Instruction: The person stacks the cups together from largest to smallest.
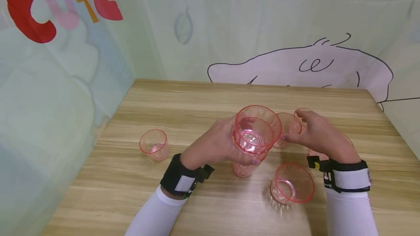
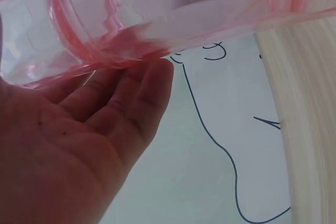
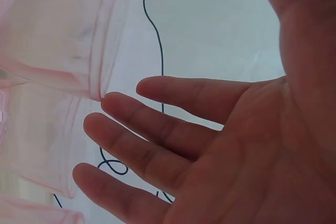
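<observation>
My left hand [image 1: 218,141] grips a stack of clear pink plastic cups [image 1: 259,134] near the table's middle, thumb across the front and fingers behind. The stack stands upright; whether its base touches the table I cannot tell. In the left wrist view the nested cups [image 2: 184,9] lie across the palm side of the fingers. My right hand [image 1: 316,134] is spread, holding nothing, above several more pink cups. One cup [image 1: 290,121] stands beside its thumb, and others are partly hidden under the hand. In the right wrist view the fingertips come close to a cup [image 3: 58,30].
A single pink cup [image 1: 295,185] stands in front, between the forearms. Another cup [image 1: 154,145] stands apart on the left. The wood-grain table [image 1: 183,101] ends at a printed cloth backdrop [image 1: 157,21] behind and to the left.
</observation>
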Demonstrator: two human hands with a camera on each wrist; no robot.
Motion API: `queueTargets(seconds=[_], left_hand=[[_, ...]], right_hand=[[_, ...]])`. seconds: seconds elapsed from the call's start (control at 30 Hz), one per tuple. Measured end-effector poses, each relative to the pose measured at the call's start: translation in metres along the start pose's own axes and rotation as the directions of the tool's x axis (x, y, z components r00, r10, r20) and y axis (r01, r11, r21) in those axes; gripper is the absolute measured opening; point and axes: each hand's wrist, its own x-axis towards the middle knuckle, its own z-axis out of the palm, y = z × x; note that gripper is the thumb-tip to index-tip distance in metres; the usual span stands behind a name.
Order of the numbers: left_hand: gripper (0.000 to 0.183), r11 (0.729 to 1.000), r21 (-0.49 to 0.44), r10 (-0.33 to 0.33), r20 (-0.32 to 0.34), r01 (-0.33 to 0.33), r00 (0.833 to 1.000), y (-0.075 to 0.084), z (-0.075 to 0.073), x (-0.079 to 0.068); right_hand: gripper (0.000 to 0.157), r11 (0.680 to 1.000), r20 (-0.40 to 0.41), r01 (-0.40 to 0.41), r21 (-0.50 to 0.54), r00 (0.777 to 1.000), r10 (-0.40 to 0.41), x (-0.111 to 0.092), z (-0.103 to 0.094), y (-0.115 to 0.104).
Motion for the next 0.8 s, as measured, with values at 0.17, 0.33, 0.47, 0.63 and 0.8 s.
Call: queueTargets(seconds=[0.17,0.33,0.47,0.63,0.8], left_hand=[[0.085,1.000,-0.005,-0.011,0.003,0.011,1.000,0.000,0.000,0.000],[0.086,1.000,0.008,-0.018,0.004,0.018,1.000,-0.001,0.000,0.000],[0.087,1.000,0.020,-0.017,0.003,0.017,1.000,-0.001,0.001,0.000],[0.087,1.000,0.009,-0.017,0.008,0.017,1.000,-0.001,0.000,0.001],[0.086,1.000,0.018,-0.020,0.008,0.020,1.000,0.000,-0.001,0.000]], right_hand=[[0.092,1.000,-0.001,0.012,0.002,1.000,-0.012,0.003,0.003,0.001],[0.092,1.000,-0.013,0.012,-0.006,1.000,-0.012,0.006,0.008,0.001],[0.095,1.000,-0.015,0.007,-0.026,1.000,-0.007,0.007,0.010,0.001],[0.096,0.997,-0.022,-0.009,-0.074,1.000,0.007,0.010,0.014,0.000],[0.097,0.996,-0.024,-0.032,-0.080,0.999,0.030,0.011,0.017,0.001]])
